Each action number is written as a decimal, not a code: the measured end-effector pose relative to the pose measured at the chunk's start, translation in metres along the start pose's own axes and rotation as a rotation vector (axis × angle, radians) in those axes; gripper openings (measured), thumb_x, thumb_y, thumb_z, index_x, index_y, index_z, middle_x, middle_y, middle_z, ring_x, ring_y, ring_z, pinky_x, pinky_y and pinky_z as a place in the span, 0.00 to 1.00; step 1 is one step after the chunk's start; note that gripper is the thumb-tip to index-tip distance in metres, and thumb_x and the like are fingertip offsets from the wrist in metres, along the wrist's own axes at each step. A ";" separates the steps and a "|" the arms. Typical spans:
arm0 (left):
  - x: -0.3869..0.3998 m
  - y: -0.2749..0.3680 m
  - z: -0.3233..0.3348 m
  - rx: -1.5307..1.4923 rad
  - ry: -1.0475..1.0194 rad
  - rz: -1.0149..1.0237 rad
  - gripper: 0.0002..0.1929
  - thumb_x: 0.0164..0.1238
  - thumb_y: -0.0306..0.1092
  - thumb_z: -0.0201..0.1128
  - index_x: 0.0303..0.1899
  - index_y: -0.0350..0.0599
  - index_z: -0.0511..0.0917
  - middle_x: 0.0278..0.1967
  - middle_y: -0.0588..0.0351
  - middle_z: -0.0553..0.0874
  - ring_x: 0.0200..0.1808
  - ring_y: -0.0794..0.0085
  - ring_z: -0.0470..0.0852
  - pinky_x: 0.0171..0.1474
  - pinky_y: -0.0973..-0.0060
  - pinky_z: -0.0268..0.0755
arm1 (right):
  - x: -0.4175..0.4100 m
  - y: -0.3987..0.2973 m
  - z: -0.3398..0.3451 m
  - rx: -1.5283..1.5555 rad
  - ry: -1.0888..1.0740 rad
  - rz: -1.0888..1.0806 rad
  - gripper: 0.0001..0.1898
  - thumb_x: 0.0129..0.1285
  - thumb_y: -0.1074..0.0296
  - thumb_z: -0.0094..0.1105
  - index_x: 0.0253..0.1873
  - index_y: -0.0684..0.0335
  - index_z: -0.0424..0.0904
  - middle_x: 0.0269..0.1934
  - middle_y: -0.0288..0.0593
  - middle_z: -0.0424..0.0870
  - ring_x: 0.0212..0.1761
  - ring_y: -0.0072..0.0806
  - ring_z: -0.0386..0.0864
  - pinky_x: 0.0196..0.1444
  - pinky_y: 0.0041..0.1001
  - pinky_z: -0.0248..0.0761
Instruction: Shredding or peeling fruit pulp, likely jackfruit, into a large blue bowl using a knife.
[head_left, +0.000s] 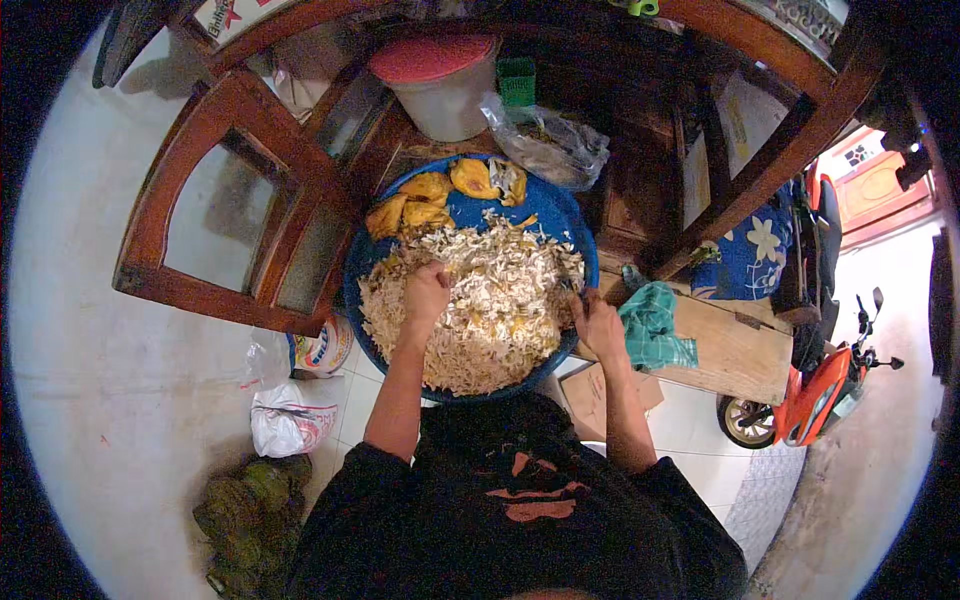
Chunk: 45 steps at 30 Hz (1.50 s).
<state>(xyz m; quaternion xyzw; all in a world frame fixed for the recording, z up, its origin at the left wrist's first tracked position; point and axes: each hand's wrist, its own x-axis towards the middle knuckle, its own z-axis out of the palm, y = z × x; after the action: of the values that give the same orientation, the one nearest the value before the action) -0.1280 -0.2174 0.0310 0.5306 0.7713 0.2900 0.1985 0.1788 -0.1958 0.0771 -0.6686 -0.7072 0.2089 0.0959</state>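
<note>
A large round blue basin (589, 247) stands before me, heaped with shredded pale plant matter (487, 292), whiter on top and browner toward the lower left. Several yellow-orange fruit chunks (427, 199) lie against its far left side, looking like jackfruit. My left hand (429, 289) is curled over the left part of the heap; whether anything is inside its fingers is hidden. At the basin's right edge, my right hand (598, 322) has its fingers bent around the rim.
Behind the basin are a red-lidded bucket (442, 90), a green plastic holder (516, 81) and a clear plastic bag (551, 146). A wooden cabinet door (217, 210) swings out left. On the right, a green checked cloth (652, 326) lies on a wooden board (739, 341).
</note>
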 end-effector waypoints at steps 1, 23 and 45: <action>-0.005 0.003 -0.003 0.000 -0.002 0.003 0.06 0.50 0.22 0.60 0.32 0.40 0.81 0.26 0.45 0.83 0.27 0.62 0.82 0.32 0.71 0.75 | 0.001 0.003 0.006 0.000 0.002 0.003 0.19 0.62 0.56 0.54 0.49 0.66 0.74 0.34 0.62 0.80 0.38 0.56 0.78 0.38 0.43 0.72; -0.093 0.047 0.007 -1.133 -0.202 -0.463 0.02 0.55 0.24 0.63 0.29 0.38 0.80 0.23 0.60 0.80 0.23 0.81 0.75 0.24 0.82 0.67 | -0.037 -0.050 0.064 0.557 0.025 -0.729 0.20 0.71 0.61 0.45 0.64 0.61 0.66 0.31 0.39 0.79 0.30 0.21 0.75 0.34 0.22 0.69; -0.085 0.075 0.028 -0.347 -0.176 -0.014 0.09 0.53 0.32 0.66 0.34 0.38 0.81 0.31 0.44 0.84 0.33 0.61 0.84 0.38 0.69 0.75 | -0.028 -0.012 0.043 0.902 -0.200 -0.003 0.21 0.72 0.61 0.42 0.67 0.57 0.61 0.16 0.29 0.62 0.14 0.16 0.59 0.16 0.19 0.52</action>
<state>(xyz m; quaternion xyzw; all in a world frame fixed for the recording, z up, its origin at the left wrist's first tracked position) -0.0276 -0.2699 0.0593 0.5067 0.6930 0.3695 0.3558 0.1526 -0.2309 0.0477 -0.5358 -0.5523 0.5591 0.3087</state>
